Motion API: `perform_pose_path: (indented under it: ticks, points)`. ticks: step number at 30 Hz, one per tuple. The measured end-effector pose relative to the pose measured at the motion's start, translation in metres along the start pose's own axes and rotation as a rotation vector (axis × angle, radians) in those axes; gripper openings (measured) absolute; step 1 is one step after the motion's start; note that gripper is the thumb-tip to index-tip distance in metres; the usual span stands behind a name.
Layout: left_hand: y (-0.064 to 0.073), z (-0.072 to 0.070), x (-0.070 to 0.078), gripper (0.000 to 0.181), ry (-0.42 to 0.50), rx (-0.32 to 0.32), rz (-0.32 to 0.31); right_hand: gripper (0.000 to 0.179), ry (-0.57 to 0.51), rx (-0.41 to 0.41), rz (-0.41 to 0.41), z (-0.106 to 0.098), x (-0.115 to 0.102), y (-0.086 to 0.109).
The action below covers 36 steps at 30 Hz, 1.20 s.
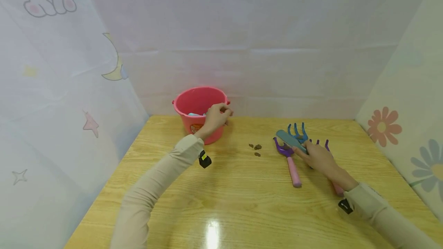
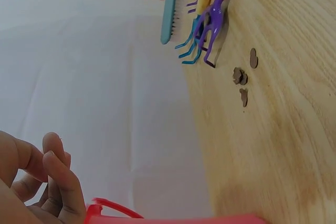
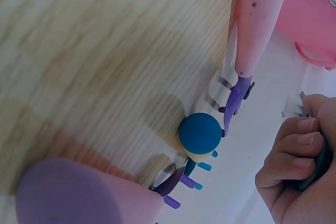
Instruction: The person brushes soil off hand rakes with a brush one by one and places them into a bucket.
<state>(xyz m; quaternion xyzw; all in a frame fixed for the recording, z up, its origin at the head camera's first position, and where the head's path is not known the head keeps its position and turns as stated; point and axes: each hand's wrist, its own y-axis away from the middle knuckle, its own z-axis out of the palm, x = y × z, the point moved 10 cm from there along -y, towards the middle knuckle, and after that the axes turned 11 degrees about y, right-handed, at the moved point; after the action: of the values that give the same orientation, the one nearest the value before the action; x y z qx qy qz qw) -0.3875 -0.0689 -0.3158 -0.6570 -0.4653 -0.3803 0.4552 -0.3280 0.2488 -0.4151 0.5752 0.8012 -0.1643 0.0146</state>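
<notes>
My left hand (image 1: 216, 117) is over the front right rim of a pink bucket (image 1: 180, 107). Its fingers (image 2: 64, 179) are bent in toward the thumb, and nothing shows between them. At the right, my right hand (image 1: 320, 158) grips a teal brush (image 1: 290, 139) by its handle; the white bristles (image 3: 295, 106) show past the fingers in the right wrist view. Beneath the brush lie a purple hand rake (image 1: 292, 170) with a pink handle and a blue rake (image 1: 302, 136) with a yellow handle. Another purple rake (image 1: 327, 144) is partly hidden behind the right hand.
Several small brown flat pieces (image 1: 257, 147) lie on the wooden table (image 1: 221, 187) between bucket and rakes. A light blue thing (image 1: 194, 114) is inside the bucket. Printed cloth (image 1: 277, 49) hangs along the back and both sides.
</notes>
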Motion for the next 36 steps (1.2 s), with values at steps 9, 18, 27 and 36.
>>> perform_pose_path:
  ticks: [9, 18, 27, 36]
  points:
    - [0.003, 0.013, -0.009, 0.016, 0.015, -0.011, -0.012, 0.038, 0.004, -0.032, 0.023, 0.002, 0.009, -0.001]
    - [0.005, 0.03, -0.03, 0.018, 0.023, -0.045, -0.045, 0.035, -0.007, -0.032, 0.03, 0.004, 0.015, 0.0]
    - [0.016, 0.048, -0.044, 0.02, 0.063, -0.115, -0.085, 0.034, -0.008, -0.016, 0.038, 0.005, 0.018, 0.002]
    - [0.022, 0.06, -0.06, 0.017, 0.071, -0.127, -0.132, 0.033, -0.008, 0.009, 0.017, 0.004, 0.015, 0.003]
